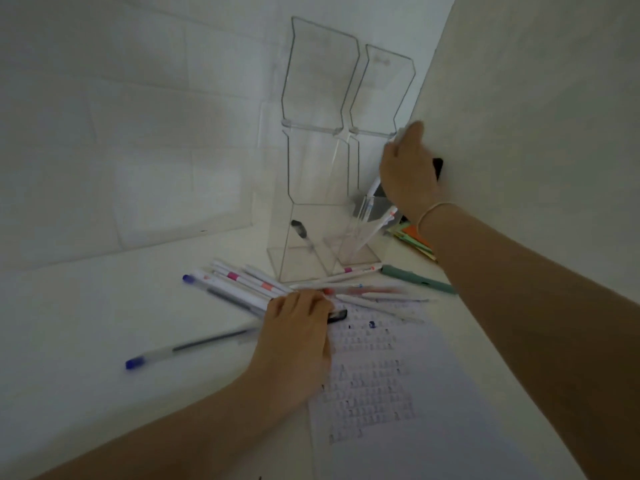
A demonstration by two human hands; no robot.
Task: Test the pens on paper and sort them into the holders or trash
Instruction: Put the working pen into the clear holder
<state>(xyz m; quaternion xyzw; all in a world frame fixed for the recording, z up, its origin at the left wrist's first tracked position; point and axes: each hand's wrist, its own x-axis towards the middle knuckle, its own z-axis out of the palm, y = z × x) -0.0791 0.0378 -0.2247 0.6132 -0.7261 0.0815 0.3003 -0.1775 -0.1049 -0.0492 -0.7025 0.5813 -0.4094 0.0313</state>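
Head view: paper's (374,375) writing illegible.

Clear, glossy plastic holders (322,202) at centre frame. Smooth white plastic pens (242,282) below, one translucent with blue cap (187,348) at left. Matt white worktop (86,306). Thin printed paper (398,393), lower right.

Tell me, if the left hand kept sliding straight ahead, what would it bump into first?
Probably the pile of white pens lying right at the left hand's fingertips, with the clear holder behind them. It may already touch them; blur makes that unclear.
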